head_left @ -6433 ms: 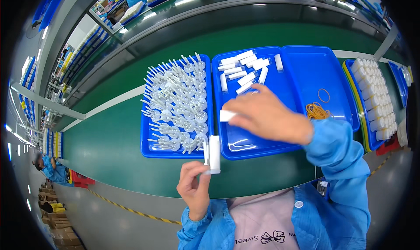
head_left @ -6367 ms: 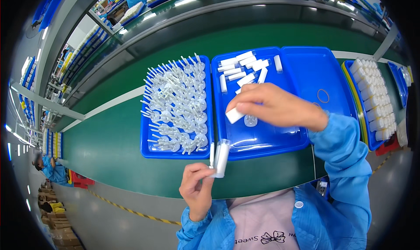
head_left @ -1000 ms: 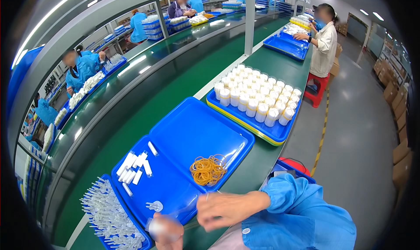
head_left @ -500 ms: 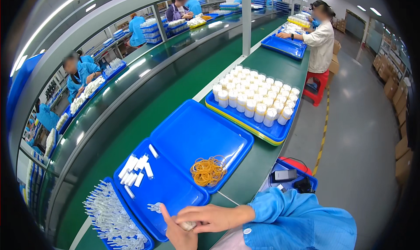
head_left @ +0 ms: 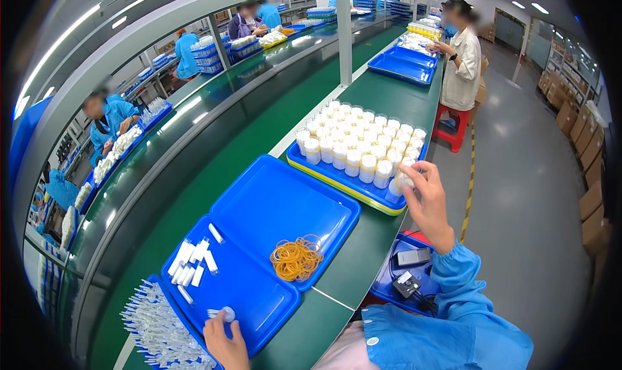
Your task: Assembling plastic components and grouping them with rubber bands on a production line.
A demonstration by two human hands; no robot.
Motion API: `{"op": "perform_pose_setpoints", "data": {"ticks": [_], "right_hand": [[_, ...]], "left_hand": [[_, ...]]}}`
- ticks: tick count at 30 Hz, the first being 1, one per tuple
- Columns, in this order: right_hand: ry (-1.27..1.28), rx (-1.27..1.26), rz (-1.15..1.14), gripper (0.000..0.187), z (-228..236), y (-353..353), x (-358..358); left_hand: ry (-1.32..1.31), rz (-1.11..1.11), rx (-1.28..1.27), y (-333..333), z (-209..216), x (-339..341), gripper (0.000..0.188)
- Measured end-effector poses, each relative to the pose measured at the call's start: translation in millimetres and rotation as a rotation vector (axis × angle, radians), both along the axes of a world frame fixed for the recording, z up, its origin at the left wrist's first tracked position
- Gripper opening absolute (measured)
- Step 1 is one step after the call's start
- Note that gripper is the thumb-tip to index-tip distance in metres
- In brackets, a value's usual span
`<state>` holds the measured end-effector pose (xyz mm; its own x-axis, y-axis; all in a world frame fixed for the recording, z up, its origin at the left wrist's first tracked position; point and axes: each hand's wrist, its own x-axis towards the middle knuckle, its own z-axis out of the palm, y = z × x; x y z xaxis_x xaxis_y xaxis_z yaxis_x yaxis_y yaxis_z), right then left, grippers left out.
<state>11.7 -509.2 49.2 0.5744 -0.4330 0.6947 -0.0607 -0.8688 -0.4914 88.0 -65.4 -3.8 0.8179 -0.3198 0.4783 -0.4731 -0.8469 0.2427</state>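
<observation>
My right hand [head_left: 429, 205] pinches a rubber-banded white roll [head_left: 402, 181] at the near right corner of the stacked blue and yellow trays [head_left: 359, 198]. Several upright white rolls [head_left: 353, 137] with clear sleeves and yellowish bands fill that top tray. Low in the picture, my left hand [head_left: 225, 345] is at the small bunch of clear plastic pieces [head_left: 223, 313] in the nearer blue tray [head_left: 265, 305], fingertips closed about it. Short white cylinders [head_left: 191, 263] lie loose in the same tray. Beside it, a heap of clear plastic pieces [head_left: 162, 325] fills another blue tray.
Orange rubber bands [head_left: 297, 258] lie in the larger blue tray [head_left: 285, 198]. Right of the bench edge, a blue tray [head_left: 382, 273] holds a grey box [head_left: 413, 257] and a black adapter [head_left: 407, 284]. Farther along stands a co-worker [head_left: 461, 66] by a red stool [head_left: 450, 127].
My hands have parted. The right has carried a white roll up and right to the filled tray; the left has moved down-left onto the clear pieces. The view has shifted slightly.
</observation>
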Motion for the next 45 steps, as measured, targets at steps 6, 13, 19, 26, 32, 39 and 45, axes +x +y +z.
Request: {"op": "perform_pose_setpoints", "data": {"ticks": [6,13,19,26,32,39,45], "right_hand": [[-0.169,0.166,-0.024,0.052,-43,-24,13],[-0.075,0.687,-0.084,0.028,-74,-81,2],[0.258,0.723,-0.093,0.043,-79,-107,0],[0.074,0.987,0.033,0.027,-89,-111,7],[-0.229,1.32,0.349,0.023,-97,-135,11],[-0.274,1.665,0.514,0.048,-68,-143,36],[-0.249,1.515,0.558,0.051,-40,-178,40]], "left_hand": [[0.088,0.181,-0.06,-6,-11,20,0.038],[0.003,0.149,-0.126,-4,-9,9,0.023],[0.069,0.116,-0.067,-9,-5,-6,0.025],[0.127,0.117,0.003,-8,16,-19,0.019],[0.034,0.07,-0.159,3,-18,-11,0.024],[-0.021,0.077,-0.162,10,-15,-20,0.024],[-0.143,0.013,-0.272,8,-13,-39,0.026]]}}
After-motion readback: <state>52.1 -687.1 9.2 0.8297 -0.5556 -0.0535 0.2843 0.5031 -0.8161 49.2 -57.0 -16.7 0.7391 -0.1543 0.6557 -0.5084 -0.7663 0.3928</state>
